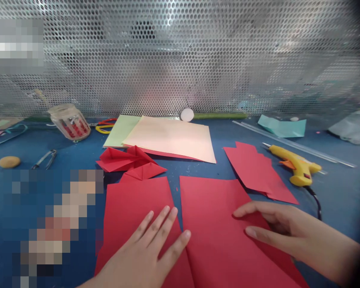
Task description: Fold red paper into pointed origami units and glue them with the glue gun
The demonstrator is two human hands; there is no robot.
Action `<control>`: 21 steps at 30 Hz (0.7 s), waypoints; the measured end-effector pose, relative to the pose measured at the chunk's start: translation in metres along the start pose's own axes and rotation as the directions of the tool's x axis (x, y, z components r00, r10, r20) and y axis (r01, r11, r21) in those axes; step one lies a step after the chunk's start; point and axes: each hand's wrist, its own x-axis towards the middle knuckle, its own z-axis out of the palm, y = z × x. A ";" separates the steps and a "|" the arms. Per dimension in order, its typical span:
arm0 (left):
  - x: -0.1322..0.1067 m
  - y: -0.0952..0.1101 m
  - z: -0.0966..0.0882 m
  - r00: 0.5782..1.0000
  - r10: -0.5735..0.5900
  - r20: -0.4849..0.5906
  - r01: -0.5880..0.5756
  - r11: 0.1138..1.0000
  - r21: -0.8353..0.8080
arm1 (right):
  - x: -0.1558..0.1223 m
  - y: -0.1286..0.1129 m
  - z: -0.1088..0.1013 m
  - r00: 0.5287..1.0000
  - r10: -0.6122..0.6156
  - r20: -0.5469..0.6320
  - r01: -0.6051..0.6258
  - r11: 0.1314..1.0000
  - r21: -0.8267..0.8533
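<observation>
Two red paper panels lie side by side in front of me, a left red panel and a right red panel. A narrow gap between them closes near my left thumb; whether they are one sheet, I cannot tell. My left hand rests flat on the left panel, fingers spread, its thumb reaching the inner edge of the right one. My right hand touches the right panel near its outer edge, index finger and thumb apart. Its other fingers are partly hidden. Folded red paper pieces sit just behind the left panel.
Behind are cream paper sheets and green paper. At right lie stacked red pieces, a yellow glue gun and clear sticks. A glass jar, scissors and a compass-like tool are at left. Perforated metal stands behind.
</observation>
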 end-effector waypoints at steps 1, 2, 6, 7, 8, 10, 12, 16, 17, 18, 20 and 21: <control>0.000 -0.001 -0.004 1.000 -0.005 0.016 0.005 1.000 -0.005 | 0.000 0.001 0.000 1.000 -0.002 0.028 0.001 1.000 0.022; 0.001 -0.002 -0.008 0.999 -0.012 0.032 0.013 1.000 -0.011 | 0.001 0.002 0.000 0.998 -0.005 0.057 0.003 0.999 0.044; 0.000 -0.010 -0.037 0.998 -0.044 0.052 0.047 0.998 -0.046 | 0.003 -0.001 -0.001 0.996 -0.002 0.089 -0.011 0.989 0.148; -0.002 -0.012 -0.046 0.998 -0.057 0.042 0.059 0.997 -0.052 | 0.004 -0.003 -0.001 0.997 0.002 0.081 -0.016 0.984 0.175; -0.003 -0.014 -0.054 0.997 -0.065 0.034 0.067 0.996 -0.062 | 0.004 -0.005 -0.002 0.997 0.006 0.072 -0.020 0.980 0.198; -0.007 -0.015 -0.068 0.997 -0.077 0.020 0.078 0.995 -0.069 | 0.004 -0.008 -0.003 0.999 0.010 0.053 -0.022 0.976 0.217; -0.009 -0.013 -0.077 0.997 -0.082 0.011 0.082 0.994 -0.072 | 0.003 -0.010 -0.005 0.998 0.003 0.066 -0.017 0.977 0.214; -0.009 -0.009 -0.083 0.996 -0.083 -0.013 0.082 0.994 -0.077 | -0.004 -0.013 -0.011 0.971 -0.060 0.231 -0.003 0.964 0.267; -0.009 -0.009 -0.084 0.997 -0.081 -0.020 0.079 0.994 -0.079 | -0.005 -0.013 -0.012 0.963 -0.066 0.262 -0.010 0.960 0.279; -0.008 -0.009 -0.085 0.996 -0.084 -0.028 0.082 0.994 -0.079 | -0.006 -0.013 -0.012 0.959 -0.058 0.278 -0.025 0.957 0.288; -0.008 -0.011 -0.085 0.995 -0.088 -0.040 0.084 0.993 -0.078 | -0.005 -0.013 -0.010 0.961 -0.020 0.274 -0.062 0.956 0.288; -0.007 -0.012 -0.085 0.994 -0.094 -0.047 0.091 0.993 -0.072 | -0.004 -0.013 -0.009 0.967 -0.001 0.255 -0.073 0.957 0.282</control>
